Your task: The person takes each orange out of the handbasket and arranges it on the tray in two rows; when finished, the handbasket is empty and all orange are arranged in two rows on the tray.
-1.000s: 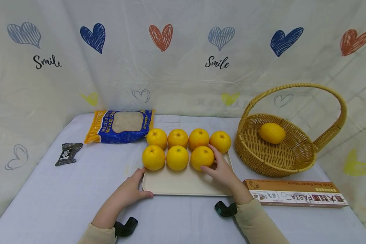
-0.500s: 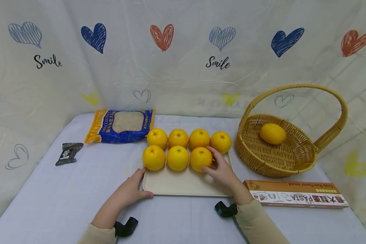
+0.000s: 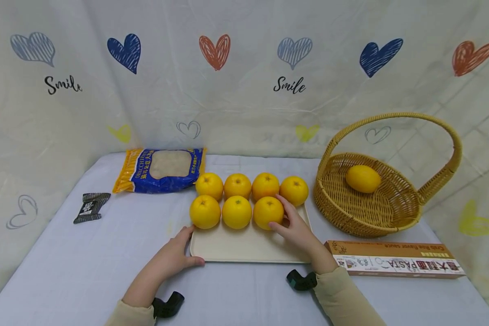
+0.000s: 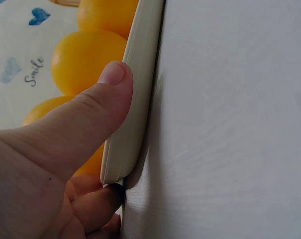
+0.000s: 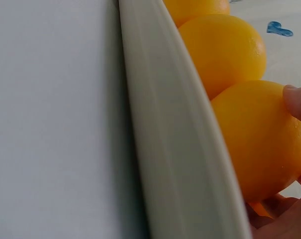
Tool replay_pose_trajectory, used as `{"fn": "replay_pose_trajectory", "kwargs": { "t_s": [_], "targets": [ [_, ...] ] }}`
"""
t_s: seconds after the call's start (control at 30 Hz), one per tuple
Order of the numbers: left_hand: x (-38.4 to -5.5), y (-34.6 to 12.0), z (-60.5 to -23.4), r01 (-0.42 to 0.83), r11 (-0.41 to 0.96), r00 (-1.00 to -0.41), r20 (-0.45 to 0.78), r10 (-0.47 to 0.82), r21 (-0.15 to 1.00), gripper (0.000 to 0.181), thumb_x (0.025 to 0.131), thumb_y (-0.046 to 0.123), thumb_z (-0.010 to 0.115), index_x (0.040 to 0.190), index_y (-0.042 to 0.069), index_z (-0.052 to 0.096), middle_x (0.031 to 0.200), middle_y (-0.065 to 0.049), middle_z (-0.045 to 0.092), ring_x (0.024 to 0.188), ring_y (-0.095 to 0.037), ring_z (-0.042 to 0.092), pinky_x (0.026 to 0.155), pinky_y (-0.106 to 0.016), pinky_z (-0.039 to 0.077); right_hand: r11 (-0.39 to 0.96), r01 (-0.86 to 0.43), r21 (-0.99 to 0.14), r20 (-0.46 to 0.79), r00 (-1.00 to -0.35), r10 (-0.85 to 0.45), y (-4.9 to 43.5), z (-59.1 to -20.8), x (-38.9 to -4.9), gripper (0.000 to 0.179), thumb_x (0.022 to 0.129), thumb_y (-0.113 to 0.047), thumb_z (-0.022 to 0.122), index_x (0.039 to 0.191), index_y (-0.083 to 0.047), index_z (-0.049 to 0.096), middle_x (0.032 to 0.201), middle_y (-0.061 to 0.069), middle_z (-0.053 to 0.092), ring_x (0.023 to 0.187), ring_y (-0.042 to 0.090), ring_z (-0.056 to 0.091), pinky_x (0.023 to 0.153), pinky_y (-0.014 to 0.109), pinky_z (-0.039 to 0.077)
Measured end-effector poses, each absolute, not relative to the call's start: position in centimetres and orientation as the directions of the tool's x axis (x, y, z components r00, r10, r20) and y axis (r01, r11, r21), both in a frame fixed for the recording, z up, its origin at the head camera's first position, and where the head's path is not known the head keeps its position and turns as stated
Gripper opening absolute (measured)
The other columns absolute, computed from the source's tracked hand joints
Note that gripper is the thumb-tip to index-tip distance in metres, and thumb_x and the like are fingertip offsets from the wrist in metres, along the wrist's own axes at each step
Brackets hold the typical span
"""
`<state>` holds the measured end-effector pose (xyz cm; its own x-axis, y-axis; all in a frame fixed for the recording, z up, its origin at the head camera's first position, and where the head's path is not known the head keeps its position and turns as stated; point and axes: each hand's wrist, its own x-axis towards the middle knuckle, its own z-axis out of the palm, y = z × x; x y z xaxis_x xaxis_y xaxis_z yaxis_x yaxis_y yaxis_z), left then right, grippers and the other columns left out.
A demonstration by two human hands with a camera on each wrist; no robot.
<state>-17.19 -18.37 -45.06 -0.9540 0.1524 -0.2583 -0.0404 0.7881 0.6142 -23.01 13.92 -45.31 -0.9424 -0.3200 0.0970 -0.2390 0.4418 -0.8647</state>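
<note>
Oranges stand in two rows on a cream tray (image 3: 244, 249) in the middle of the table. My right hand (image 3: 295, 226) grips the rightmost orange (image 3: 268, 213) of the front row, thumb on its near side and fingers behind it. Beside that one sit a middle orange (image 3: 237, 212) and a left orange (image 3: 205, 212). At the tray's front left corner, my left hand (image 3: 173, 256) holds the rim. In the left wrist view its thumb (image 4: 115, 92) presses the tray's outer wall, while the other fingers curl at the corner. The right hand's far fingers are partly hidden.
A wicker basket (image 3: 330, 210) with a tall handle stands right of the tray and holds a lemon-shaped yellow fruit (image 3: 363, 178). In front of it lies a pasta box (image 3: 395, 259). A blue pasta bag (image 3: 163, 170) and a small black packet (image 3: 91, 207) lie left.
The orange in my right hand has shifted slightly left and toward me since a second ago, the hand staying around it. My left hand keeps its place on the tray corner.
</note>
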Motion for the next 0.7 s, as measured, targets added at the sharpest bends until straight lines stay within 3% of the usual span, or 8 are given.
{"fn": "replay_pose_trajectory", "kwargs": {
  "t_s": [0.47,0.7],
  "targets": [
    [-17.1,-18.3,-45.0,-0.038,0.787,-0.955,-0.254,0.152,0.616,0.105,0.061,0.05,0.077,0.144,0.012,0.026,0.146,-0.023,0.025,0.132,-0.044,0.025,0.104,-0.06,0.025,0.456,-0.206,-0.866,0.066,-0.951,-0.303,13.5,-44.0,-22.4,0.082,0.086,-0.02,0.063,0.146,-0.007,0.008,0.15,0.018,0.016,0.129,0.037,0.035,0.102,0.049,0.037],
    [-17.1,-18.3,-45.0,-0.043,0.784,-0.954,-0.259,0.152,0.619,0.103,0.061,0.05,0.077,0.144,0.013,0.026,0.147,-0.023,0.024,0.133,-0.044,0.025,0.104,-0.061,0.024,0.462,-0.322,-0.826,0.192,-0.932,-0.306,13.2,-42.8,-21.8,0.076,0.086,-0.016,0.06,0.143,0.002,0.012,0.146,0.025,0.021,0.131,0.04,0.027,0.102,0.059,0.03]
  ]
}}
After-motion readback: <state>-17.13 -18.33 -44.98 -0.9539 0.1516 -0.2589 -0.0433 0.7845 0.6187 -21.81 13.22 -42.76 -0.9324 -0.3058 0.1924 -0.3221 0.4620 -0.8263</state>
